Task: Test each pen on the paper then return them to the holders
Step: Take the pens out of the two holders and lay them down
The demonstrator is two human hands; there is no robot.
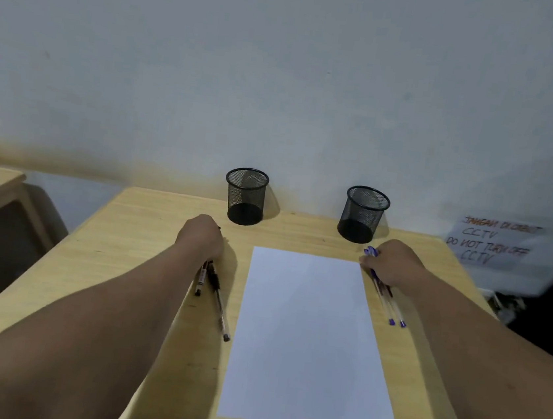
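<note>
Both arms extended fwd, left hand (201, 237) palm-down, closed over black pens (214, 288), right hand (391, 267) likewise gripping blue pens (385, 299), white paper (311, 344) btwn, desk (148, 229).

The sheet of paper (315, 344) lies mid-desk (148, 229); two mesh holders (246, 196) (364, 215) stand behind it by the wall; pens (219, 302) lie left of it, more pens (389, 306) right.

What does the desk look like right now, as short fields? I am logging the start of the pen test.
paper: blank, centre of desk
holders: left and right, both look empty
black pens: left of paper, under left hand
blue pens: right of paper, under right hand
grip: cannot tell
</note>
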